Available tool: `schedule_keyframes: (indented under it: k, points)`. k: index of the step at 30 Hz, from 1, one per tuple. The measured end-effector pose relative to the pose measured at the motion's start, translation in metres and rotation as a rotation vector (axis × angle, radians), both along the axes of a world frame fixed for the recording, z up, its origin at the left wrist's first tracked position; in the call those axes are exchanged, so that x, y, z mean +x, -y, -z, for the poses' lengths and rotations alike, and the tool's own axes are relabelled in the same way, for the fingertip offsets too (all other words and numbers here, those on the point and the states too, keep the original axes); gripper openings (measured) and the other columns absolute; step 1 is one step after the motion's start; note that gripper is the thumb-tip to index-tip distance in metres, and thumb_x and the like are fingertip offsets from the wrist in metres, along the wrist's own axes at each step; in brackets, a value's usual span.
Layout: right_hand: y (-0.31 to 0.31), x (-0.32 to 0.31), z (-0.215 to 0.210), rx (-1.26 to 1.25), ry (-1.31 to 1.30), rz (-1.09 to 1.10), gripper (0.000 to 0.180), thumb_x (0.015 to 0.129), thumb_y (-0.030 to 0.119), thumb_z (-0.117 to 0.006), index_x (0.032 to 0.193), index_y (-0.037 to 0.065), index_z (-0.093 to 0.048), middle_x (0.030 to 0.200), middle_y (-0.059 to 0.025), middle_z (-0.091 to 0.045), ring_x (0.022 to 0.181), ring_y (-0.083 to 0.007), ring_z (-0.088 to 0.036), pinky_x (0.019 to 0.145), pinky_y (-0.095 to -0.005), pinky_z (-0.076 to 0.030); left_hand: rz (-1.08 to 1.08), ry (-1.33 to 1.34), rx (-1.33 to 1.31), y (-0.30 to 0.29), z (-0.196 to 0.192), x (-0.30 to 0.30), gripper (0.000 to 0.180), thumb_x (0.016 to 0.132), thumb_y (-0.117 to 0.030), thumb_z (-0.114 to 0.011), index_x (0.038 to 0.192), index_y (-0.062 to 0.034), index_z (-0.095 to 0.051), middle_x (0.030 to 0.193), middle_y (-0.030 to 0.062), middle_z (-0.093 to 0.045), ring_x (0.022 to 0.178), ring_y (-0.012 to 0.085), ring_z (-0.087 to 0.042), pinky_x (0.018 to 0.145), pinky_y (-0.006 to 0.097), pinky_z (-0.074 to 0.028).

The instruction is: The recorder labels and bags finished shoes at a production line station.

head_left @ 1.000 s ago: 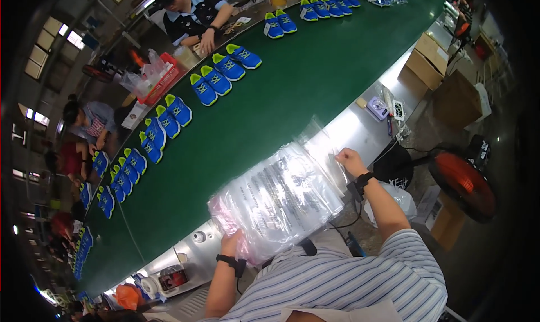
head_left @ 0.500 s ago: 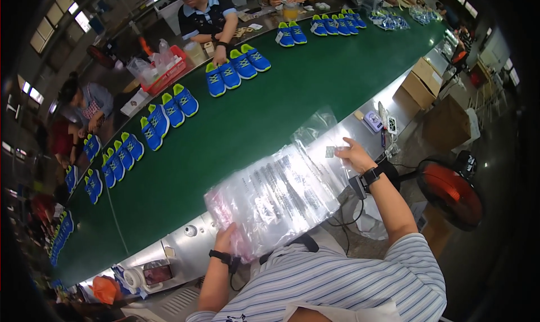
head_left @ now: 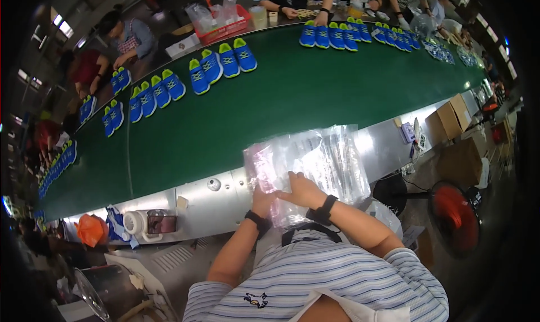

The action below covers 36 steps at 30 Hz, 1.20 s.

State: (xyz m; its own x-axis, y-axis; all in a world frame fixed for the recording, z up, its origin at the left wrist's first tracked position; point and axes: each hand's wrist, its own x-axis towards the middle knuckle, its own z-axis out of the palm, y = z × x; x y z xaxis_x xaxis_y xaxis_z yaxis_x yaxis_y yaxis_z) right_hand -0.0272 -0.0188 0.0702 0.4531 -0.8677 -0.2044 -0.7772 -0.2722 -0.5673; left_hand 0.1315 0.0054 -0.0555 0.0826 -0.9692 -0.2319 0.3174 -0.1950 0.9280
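A stack of clear plastic bags (head_left: 332,159) with a pinkish left side lies across my front, over the near edge of the belt. My left hand (head_left: 263,201) is closed on its near left part, the thumb side toward the right. Resting on top of the bags, my right hand (head_left: 305,191) almost meets the left, one finger stretched away from me and the thumb out toward the left hand. Its remaining fingers are partly hidden. Beyond the bags runs a green conveyor belt (head_left: 315,91) bearing blue shoes (head_left: 206,69) with lime-green linings, set in groups along the far side.
On the metal ledge to the left stand a white-lidded jar (head_left: 135,223) and an orange bag (head_left: 91,230). A red basket (head_left: 225,32) stands past the belt, where several co-workers sit. Right of me are a red fan (head_left: 454,212) and cardboard boxes (head_left: 448,119).
My right hand has come from the bags' far right end to beside my left hand. The small greyish square at its fingertips no longer shows. The view has turned.
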Motion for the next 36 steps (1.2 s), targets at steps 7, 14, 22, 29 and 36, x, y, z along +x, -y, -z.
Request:
schedule_keyframes:
  k: [7, 14, 22, 29, 36]
  points:
    - [0.006, -0.025, 0.023, 0.443, 0.840, 0.310, 0.041, 0.085, 0.024, -0.055, 0.122, 0.008, -0.047, 0.117, -0.0114, -0.049, 0.091, -0.0183, -0.055, 0.076, -0.0284, -0.045, 0.065, -0.131, 0.085, -0.006, -0.013, 0.007, 0.033, 0.076, 0.001, -0.056, 0.108, -0.0021, -0.050, 0.093, 0.0083, -0.057, 0.080, 0.0179, -0.059, 0.066, 0.028, -0.050]
    - [-0.008, -0.009, 0.047, -0.521, -0.144, -0.093, 0.072, 0.074, 0.048, -0.060, 0.132, 0.013, -0.036, 0.136, -0.0179, -0.029, 0.125, -0.0407, -0.023, 0.092, -0.0648, -0.022, 0.115, -0.232, 0.095, -0.004, -0.002, 0.016, 0.038, 0.084, -0.011, -0.055, 0.118, -0.0010, -0.044, 0.105, 0.0106, -0.056, 0.090, 0.0207, -0.059, 0.075, 0.033, -0.051]
    - [0.008, -0.016, 0.056, -0.415, -0.191, -0.196, 0.068, 0.076, 0.040, -0.060, 0.133, 0.012, -0.034, 0.139, -0.0183, -0.022, 0.126, -0.0421, -0.022, 0.093, -0.0623, -0.023, 0.223, -0.624, 0.107, 0.001, -0.011, 0.037, 0.050, 0.094, -0.036, -0.034, 0.129, -0.0007, -0.033, 0.123, 0.0118, -0.047, 0.108, 0.0227, -0.050, 0.095, 0.035, -0.039]
    - [0.002, -0.019, 0.067, -0.492, -0.294, -0.186, 0.068, 0.076, 0.039, -0.059, 0.132, 0.010, -0.034, 0.140, -0.0175, -0.020, 0.127, -0.0404, -0.020, 0.091, -0.0645, -0.023, 0.098, -0.075, 0.108, -0.002, -0.005, 0.008, 0.054, 0.061, 0.000, -0.064, 0.113, 0.0028, -0.050, 0.097, 0.0092, -0.058, 0.084, 0.0167, -0.056, 0.071, 0.028, -0.046]
    - [0.018, -0.006, 0.027, -0.213, -0.024, -0.111, 0.063, 0.079, 0.034, -0.060, 0.128, 0.003, -0.036, 0.122, -0.0199, -0.043, 0.103, -0.0332, -0.047, 0.081, -0.0463, -0.040, -0.027, 0.149, -0.091, 0.005, -0.007, -0.020, 0.051, 0.060, -0.002, -0.062, 0.109, 0.0025, -0.051, 0.091, 0.0139, -0.060, 0.082, 0.0224, -0.059, 0.072, 0.031, -0.047]
